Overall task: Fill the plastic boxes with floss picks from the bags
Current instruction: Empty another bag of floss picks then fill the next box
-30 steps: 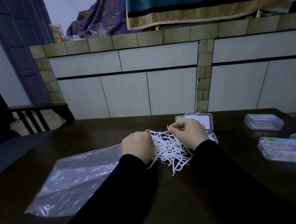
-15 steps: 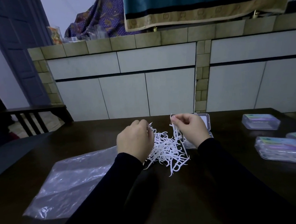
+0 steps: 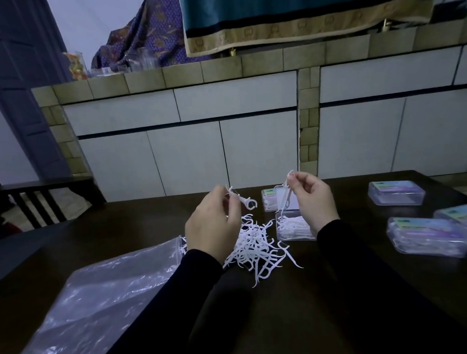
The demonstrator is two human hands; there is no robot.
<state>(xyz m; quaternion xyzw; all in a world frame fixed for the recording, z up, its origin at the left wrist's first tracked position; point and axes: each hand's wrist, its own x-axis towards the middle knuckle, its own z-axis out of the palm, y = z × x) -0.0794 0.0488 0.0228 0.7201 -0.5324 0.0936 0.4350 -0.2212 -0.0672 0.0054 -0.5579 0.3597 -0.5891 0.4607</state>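
A heap of white floss picks lies on the dark table between my arms. My left hand is raised above the heap and pinches one floss pick that points right. My right hand pinches a few picks hanging down over the open clear plastic box, which holds a layer of picks. The box's lid stands open behind it. An emptied clear plastic bag lies flat at the left.
Three shut clear boxes with coloured labels sit at the right: one far, two stacked near the edge. A dark wooden chair stands at the table's left. White cabinets rise behind the table.
Both hands have lifted off the heap, each with picks pinched. My right hand moved right and up over the open box, which now shows its contents.
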